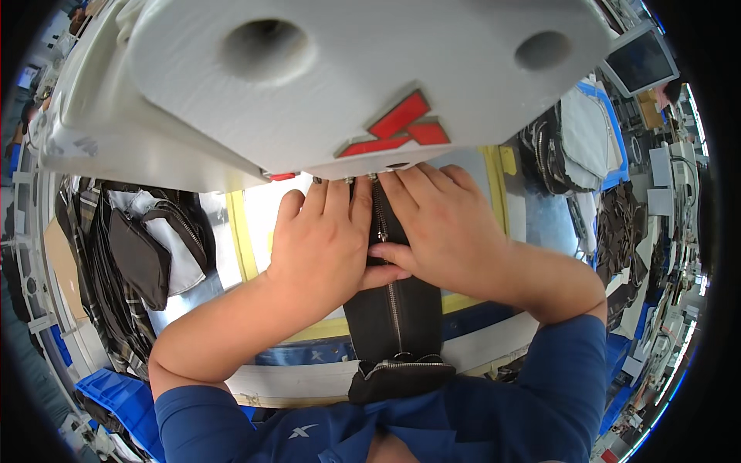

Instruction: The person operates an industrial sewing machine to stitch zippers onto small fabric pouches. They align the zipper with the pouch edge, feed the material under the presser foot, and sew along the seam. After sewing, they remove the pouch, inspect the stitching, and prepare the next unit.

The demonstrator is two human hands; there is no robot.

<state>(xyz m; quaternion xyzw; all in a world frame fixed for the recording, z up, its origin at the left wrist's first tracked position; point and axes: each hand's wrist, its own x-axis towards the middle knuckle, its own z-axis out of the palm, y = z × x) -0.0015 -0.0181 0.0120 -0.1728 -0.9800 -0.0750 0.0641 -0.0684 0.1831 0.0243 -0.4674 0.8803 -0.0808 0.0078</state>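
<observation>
A long black fabric piece (367, 324) with a metal zipper (394, 309) along its middle runs from my body to beneath the large white head (448, 46) of what looks like a sewing machine. My left hand (320, 247) lies on the fabric's left edge, fingers stretched forward. On the other side, my right hand (455, 220) rests with its fingers spread. Both thumbs reach over the zipper, one just in front of the other. The machine head hides some fingertips. The near end of the fabric, with another curved zipper (409, 364), lies against my shirt.
Black and plaid fabric pieces (139, 255) are piled at the left, above a blue bin (123, 405). At the right, zippered black pieces with pale lining (583, 139) sit by a blue tray (617, 158). Yellow tape strips (241, 231) mark the worktable. A screen (641, 60) stands far right.
</observation>
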